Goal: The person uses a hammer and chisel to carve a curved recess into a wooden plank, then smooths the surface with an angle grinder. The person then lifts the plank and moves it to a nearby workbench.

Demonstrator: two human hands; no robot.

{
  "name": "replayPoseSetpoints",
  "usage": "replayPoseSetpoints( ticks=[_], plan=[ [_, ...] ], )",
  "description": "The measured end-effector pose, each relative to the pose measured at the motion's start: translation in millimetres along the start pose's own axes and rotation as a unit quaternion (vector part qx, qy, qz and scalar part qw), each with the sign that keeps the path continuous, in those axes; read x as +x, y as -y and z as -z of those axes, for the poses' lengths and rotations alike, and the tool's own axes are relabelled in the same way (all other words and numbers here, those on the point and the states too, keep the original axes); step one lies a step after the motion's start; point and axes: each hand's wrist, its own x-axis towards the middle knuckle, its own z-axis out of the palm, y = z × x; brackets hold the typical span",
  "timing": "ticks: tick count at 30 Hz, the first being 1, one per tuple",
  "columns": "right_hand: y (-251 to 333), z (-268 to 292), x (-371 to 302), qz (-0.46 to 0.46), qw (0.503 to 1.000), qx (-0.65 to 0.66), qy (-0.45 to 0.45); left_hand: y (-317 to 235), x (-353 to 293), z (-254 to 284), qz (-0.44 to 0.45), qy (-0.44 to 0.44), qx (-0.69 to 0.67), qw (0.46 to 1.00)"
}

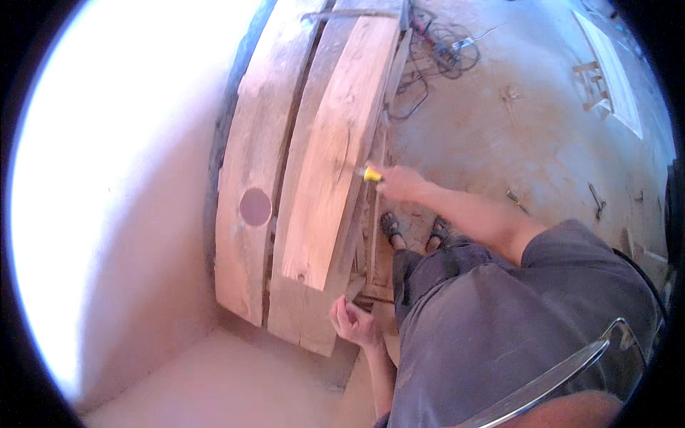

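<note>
If the yellow-handled tool (372, 174) gripped by the right hand (401, 183) slips, the plank (341, 135) may be gouged; the left hand (357, 324) is curled, contents unclear.

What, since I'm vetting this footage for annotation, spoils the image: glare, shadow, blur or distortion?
Head view: glare bleaches much of the wall white, with a curved shadow edge below; head view: the planks bow with the fisheye bend, and the corners are black; head view: the yellow-handled tool in the right hand looks soft toward its tip, too unclear to identify.
</note>
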Motion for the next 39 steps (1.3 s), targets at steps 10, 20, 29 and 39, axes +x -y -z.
replayPoseSetpoints(
  ticks=[10, 20, 29, 39],
  plan=[
    [-204.5, 89.4, -52.5, -0.121, 0.839, 0.49, -0.202, -8.2, 16.5, -63.7, 0.056, 0.137, -0.035, 0.988],
    [-334.1, 43.6, -184.7, -0.421, 0.7, 0.531, -0.225, -62.3, 174.7, -234.9, -0.077, 0.282, 0.014, 0.956],
    [-481.7, 55.3, -238.8, -0.479, 0.823, 0.159, -0.263, -166.6, 267.9, -441.5, -0.107, 0.251, -0.02, 0.962],
    [-466.5, 130.9, -52.2, -0.474, 0.876, 0.049, -0.077, -180.3, 366.3, -537.2, -0.216, 0.222, 0.077, 0.948]
  ],
)
